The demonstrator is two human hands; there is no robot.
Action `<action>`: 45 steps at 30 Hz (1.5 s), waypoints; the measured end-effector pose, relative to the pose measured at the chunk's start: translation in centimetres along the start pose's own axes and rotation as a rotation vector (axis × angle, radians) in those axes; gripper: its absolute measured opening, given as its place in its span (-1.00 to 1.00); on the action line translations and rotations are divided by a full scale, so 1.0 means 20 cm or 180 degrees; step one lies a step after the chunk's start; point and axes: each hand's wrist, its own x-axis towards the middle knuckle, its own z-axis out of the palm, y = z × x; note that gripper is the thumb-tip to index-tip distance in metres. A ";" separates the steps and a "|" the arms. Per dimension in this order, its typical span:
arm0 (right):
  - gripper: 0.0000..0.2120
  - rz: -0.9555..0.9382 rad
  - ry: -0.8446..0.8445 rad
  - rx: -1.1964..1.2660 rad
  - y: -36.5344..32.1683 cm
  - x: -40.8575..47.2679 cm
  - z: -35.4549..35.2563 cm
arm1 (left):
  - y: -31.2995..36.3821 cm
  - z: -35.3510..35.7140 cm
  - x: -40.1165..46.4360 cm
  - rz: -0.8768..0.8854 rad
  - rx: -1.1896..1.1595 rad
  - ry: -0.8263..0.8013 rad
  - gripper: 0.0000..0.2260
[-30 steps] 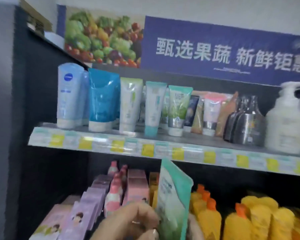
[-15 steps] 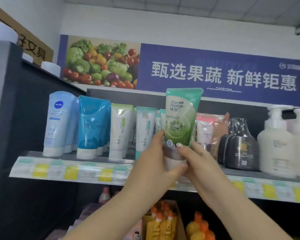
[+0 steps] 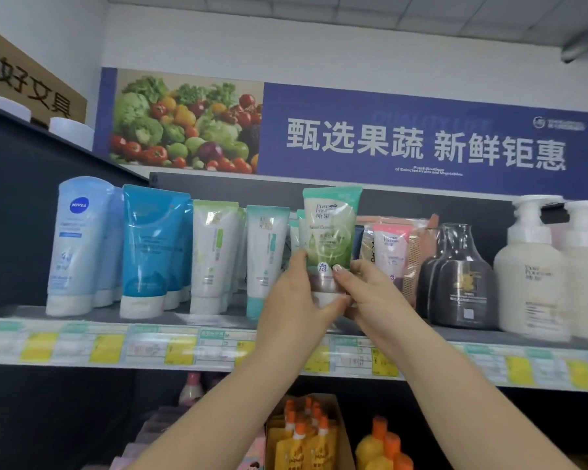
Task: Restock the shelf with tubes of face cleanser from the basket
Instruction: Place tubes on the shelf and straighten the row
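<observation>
We see a long blue banner with a picture of vegetables and white lettering running across the far wall above a dark shelf, whose near edge carries a strip of green and yellow price labels. Tubes and bottles stand in a row on this shelf. At the right end we find two white pump bottles, and just left of them dark bottles. At the left end stand pale blue tubes, then deeper blue tubes, then white tubes with green trim and a white tube with teal ends. On the lower shelf, near us, we make out orange-capped yellow pouches.

Our two arms reach up to the middle of the shelf. The left hand and the right hand together grip the lower end of a green tube of face cleanser, fingers curled round its cap end. The tube stands upright, cap down, between the teal-ended tube and a pink-topped tube. We cannot tell whether its cap touches the shelf.
</observation>
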 end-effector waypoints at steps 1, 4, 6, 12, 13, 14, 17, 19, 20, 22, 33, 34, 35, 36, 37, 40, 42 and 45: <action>-0.75 0.0000 -0.0020 -0.0008 0.00 0.00 0.00 | 0.00 0.00 0.00 0.0011 0.0052 0.0042 -0.34; -0.78 -0.0036 -0.0081 -0.0118 0.00 0.01 0.00 | -0.01 0.01 0.01 -0.0004 0.0172 0.0135 -0.35; -0.72 -0.0112 -0.0018 -0.0352 0.01 0.02 0.01 | -0.02 0.02 0.01 -0.0039 0.0309 0.0163 -0.37; -0.76 -0.0238 0.0061 -0.0775 0.03 0.02 0.02 | -0.02 0.05 0.01 -0.0113 0.0975 0.0164 -0.42; -0.77 -0.0243 0.0058 -0.0830 0.03 0.02 0.01 | -0.02 0.05 0.00 -0.0093 0.1055 0.0174 -0.45; -0.77 -0.0251 0.0051 -0.0878 0.03 0.02 0.01 | -0.01 0.05 0.00 -0.0068 0.1095 0.0198 -0.49; -0.71 -0.0323 0.0078 -0.1034 0.03 0.02 0.03 | 0.00 0.05 -0.01 0.0005 0.1145 0.0295 -0.61; -0.67 -0.0384 0.0101 -0.1160 0.03 0.02 0.04 | 0.00 0.06 -0.01 0.0063 0.1206 0.0345 -0.66; -0.64 -0.0383 0.0103 -0.1224 0.03 0.02 0.04 | 0.00 0.06 -0.01 0.0076 0.1228 0.0352 -0.67; -0.58 -0.0326 0.0081 -0.1330 0.02 0.01 0.05 | -0.01 0.07 -0.01 0.0041 0.1251 0.0333 -0.66; -0.49 -0.0256 0.0275 -0.1659 -0.03 -0.03 0.10 | 0.00 0.08 -0.01 -0.0041 0.1416 0.0129 -0.55; -0.48 -0.0304 0.0357 -0.1672 -0.04 -0.04 0.10 | 0.00 0.08 -0.01 -0.0037 0.1456 0.0092 -0.47; -0.46 -0.0391 0.0455 -0.1644 -0.05 -0.06 0.12 | 0.01 0.07 -0.01 -0.0022 0.1470 0.0050 -0.39; -0.45 -0.0493 0.0561 -0.1635 -0.06 -0.08 0.13 | 0.02 0.07 -0.01 0.0010 0.1452 -0.0002 -0.33; -0.43 -0.0600 0.0675 -0.1668 -0.06 -0.10 0.14 | 0.03 0.05 -0.02 0.0062 0.1402 -0.0063 -0.28; -0.38 -0.0900 0.0882 -0.1762 -0.06 -0.19 0.16 | 0.05 0.00 -0.07 0.0382 0.1271 -0.0186 -0.24; -0.38 -0.1060 0.0891 -0.1901 -0.05 -0.27 0.16 | 0.04 -0.03 -0.15 0.0747 0.1300 -0.0054 -0.30; -0.38 -0.1189 0.0713 -0.2228 0.00 -0.43 0.17 | -0.01 -0.04 -0.30 0.1236 0.1369 0.0410 -0.42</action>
